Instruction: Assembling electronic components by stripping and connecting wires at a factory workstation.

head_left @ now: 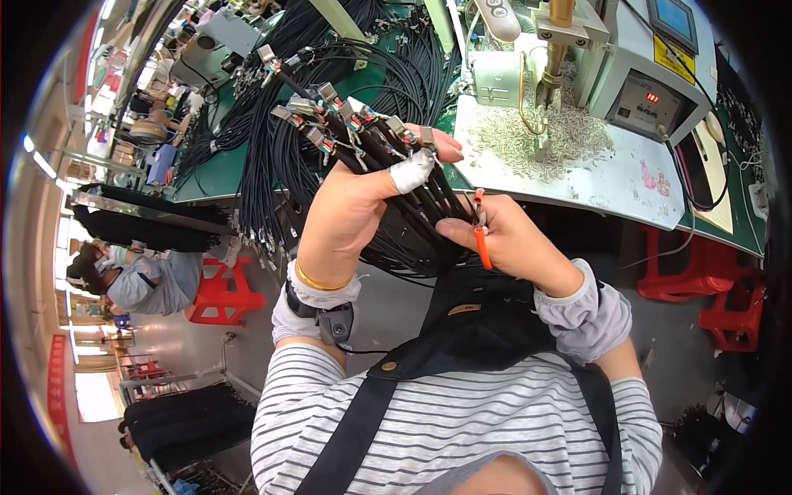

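Nearest me I see one striped shirt (487,404) under two black straps (351,437). Past it are two hands. The left hand (351,202), its thumb wrapped in white, has its fingers clasped around one bundle of black cables (421,206), held up before the bench edge; I count at least seven metal connectors (351,108) at its upper end. The right hand (511,239) has its fingers curled round one orange-handled tool (483,247), thumb against the cables. Beyond, I see one white plate (569,200) strewn with small silvery pieces (511,140), too many to count, and one control box (652,107). Farther left, one co-worker (169,285) sits on one red stool (219,293).
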The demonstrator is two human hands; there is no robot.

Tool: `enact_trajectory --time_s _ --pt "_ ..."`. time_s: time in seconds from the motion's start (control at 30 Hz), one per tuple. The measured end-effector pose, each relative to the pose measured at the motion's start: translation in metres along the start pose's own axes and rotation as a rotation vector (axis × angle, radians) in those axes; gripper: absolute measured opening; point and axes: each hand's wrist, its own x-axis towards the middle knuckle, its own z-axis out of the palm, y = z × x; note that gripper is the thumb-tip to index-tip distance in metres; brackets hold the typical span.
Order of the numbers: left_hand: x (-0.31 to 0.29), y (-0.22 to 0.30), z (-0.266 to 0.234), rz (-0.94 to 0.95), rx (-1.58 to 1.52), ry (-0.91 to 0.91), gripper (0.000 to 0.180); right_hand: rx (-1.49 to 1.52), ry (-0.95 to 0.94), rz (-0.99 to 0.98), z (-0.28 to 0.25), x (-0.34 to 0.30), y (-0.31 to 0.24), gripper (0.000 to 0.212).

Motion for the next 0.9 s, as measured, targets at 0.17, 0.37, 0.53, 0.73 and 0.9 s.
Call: enact_trajectory --time_s 0.17,0.37,0.53,0.73,0.9 --pt "-0.002 -0.004 0.016 -0.098 0.079 0.042 0.020 0.290 0.074 -0.147 0.011 0.008 -0.007 0.022" --pt "0.000 -0.008 0.014 -0.076 -0.081 0.053 0.020 0.028 0.050 0.012 0.004 -0.012 0.014 0.022" --pt "0.001 -0.028 0.023 -0.138 -0.699 -0.063 0.025 -0.253 0.197 -0.075 -0.004 -0.050 0.023 0.021" --pt "-0.018 -0.057 0.064 -0.389 -0.298 -0.187 0.026 -0.414 0.574 -0.545 -0.042 -0.067 -0.042 0.031" --pt "-0.025 -0.078 0.081 -0.386 -0.136 -0.308 0.024 -0.553 0.290 -0.460 -0.050 -0.041 -0.063 0.034"
